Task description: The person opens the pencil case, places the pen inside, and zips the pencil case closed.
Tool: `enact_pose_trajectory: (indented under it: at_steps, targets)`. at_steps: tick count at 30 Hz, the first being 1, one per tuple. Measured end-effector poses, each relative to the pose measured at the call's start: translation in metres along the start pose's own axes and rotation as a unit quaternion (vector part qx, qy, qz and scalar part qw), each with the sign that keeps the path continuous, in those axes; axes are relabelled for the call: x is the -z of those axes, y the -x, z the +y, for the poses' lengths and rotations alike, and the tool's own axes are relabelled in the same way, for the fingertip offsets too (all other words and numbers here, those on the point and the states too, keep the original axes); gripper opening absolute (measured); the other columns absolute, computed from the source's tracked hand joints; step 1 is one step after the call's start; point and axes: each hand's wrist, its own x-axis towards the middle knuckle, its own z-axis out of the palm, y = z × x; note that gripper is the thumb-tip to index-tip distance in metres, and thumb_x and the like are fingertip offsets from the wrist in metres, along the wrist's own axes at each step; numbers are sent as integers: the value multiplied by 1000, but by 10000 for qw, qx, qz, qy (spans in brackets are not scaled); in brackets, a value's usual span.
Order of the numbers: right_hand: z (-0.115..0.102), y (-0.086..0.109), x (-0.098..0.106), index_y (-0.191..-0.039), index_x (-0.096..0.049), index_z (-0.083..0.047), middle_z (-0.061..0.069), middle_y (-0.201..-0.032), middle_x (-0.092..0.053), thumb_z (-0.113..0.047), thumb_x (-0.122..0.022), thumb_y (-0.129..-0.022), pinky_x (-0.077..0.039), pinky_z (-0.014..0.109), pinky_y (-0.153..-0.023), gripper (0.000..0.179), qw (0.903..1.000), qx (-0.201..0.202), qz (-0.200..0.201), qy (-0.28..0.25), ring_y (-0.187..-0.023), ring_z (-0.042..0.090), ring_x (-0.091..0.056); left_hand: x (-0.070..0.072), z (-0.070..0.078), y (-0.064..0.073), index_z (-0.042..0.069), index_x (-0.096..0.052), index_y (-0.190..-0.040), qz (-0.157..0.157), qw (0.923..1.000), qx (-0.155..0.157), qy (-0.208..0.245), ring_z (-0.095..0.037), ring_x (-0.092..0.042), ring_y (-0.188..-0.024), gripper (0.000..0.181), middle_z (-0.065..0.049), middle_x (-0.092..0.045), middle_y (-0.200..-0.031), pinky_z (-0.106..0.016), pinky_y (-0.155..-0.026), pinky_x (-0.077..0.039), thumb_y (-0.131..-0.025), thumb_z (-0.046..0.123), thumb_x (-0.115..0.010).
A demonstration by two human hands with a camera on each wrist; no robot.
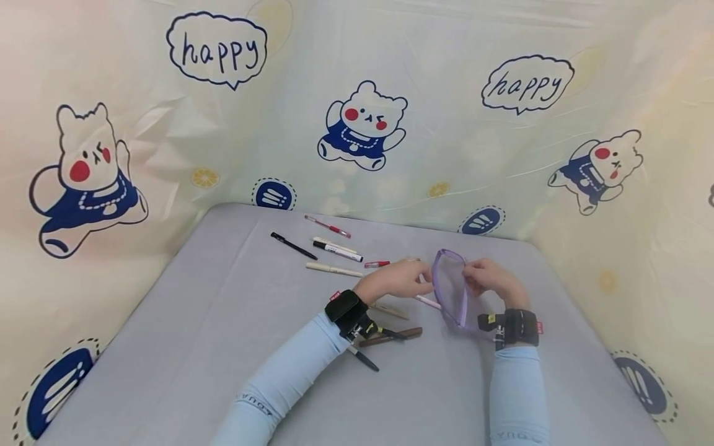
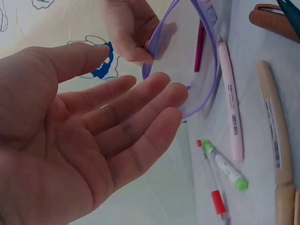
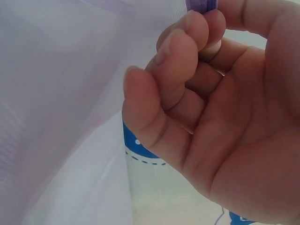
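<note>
A purple-edged mesh zipper pouch (image 1: 450,285) stands upright with its mouth spread and facing left. My right hand (image 1: 491,279) pinches its purple zipper edge (image 3: 201,4) between thumb and index finger, the other fingers loosely bent. At the mouth, my left hand (image 1: 398,279) has its fingers extended and apart, holding nothing; in the left wrist view its palm (image 2: 70,145) shows bare. A magenta pen (image 2: 200,47) appears within the pouch's outline; whether it lies inside, I cannot tell. Beside the mouth lie a pink pen (image 2: 230,98) and a green-capped white marker (image 2: 225,166).
Left of my hands on the grey table (image 1: 184,334) lie a black pen (image 1: 294,246), a white marker (image 1: 338,250), a red pen (image 1: 328,227) and a cream pen (image 1: 333,269). A brown pen (image 1: 413,332) and a dark-capped pen (image 1: 365,359) lie near my left wrist.
</note>
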Motion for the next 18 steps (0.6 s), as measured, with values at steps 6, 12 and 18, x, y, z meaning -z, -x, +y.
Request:
enact_pose_trajectory:
  at_steps: [6, 12, 18]
  targets:
    - [-5, 3, 0, -72, -55, -5, 1, -62, -54, -17, -51, -94, -51, 31, -61, 26, 9999, -12, -55, 88, -61, 17, -55, 3, 2, 19, 14, -62, -123, -174, 9993, -125, -322, -13, -66, -101, 30, -3, -70, -115, -22, -76, -51, -99, 31, -57]
    - [-2, 0, -1, -73, -57, -5, 1, -62, -55, -17, -50, -95, -51, 31, -62, 26, 9996, -119, -46, 255, -61, 17, -56, 2, 3, 35, 18, -63, -122, -306, 9960, -321, -774, -7, -61, -84, 28, 1, -70, -106, -19, -68, -49, -97, 29, -60]
    - [-1, -2, -2, -72, -56, -5, 1, -62, -55, -17, -50, -95, -50, 30, -61, 26, 9994, -55, -49, 347, -61, 17, -54, -1, 1, 51, 17, -62, -125, -533, 9935, -269, -972, -10, -62, -94, 31, -2, -69, -114, -22, -78, -51, -95, 27, -64]
